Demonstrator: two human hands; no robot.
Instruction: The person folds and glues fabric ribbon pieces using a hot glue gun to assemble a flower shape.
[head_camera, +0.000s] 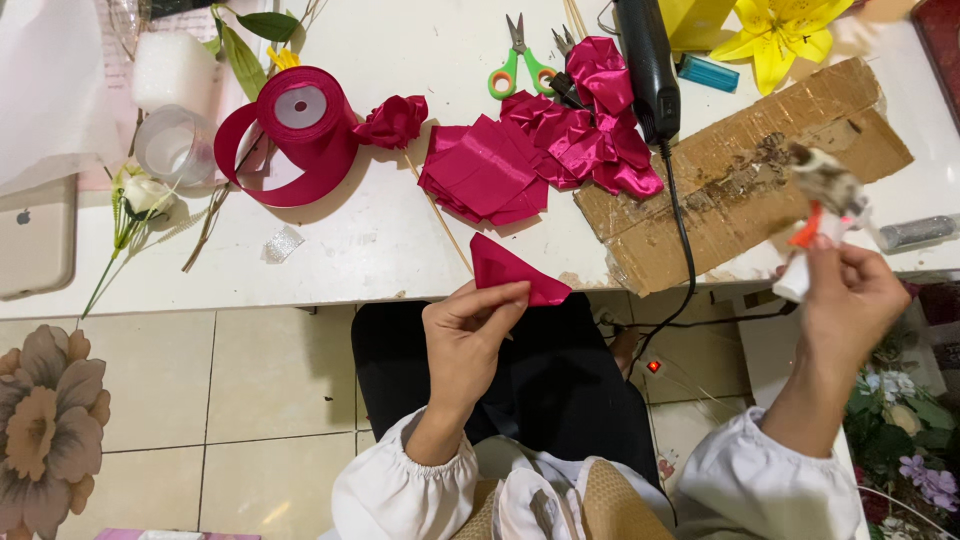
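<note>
Hands (470, 325) on folded ribbon piece (510, 270)

Your right hand (848, 300) grips a glue gun (825, 200) that's motion-blurred, its lower body buried in your palm. Your left hand's fingers (495, 300) cover the near edge of the folded magenta ribbon piece (505, 268). The yellow lily (775, 30) runs off the top edge.

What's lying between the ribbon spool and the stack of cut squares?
A small ribbon rose on a thin stick lies between spool and squares, per the head view.
</note>
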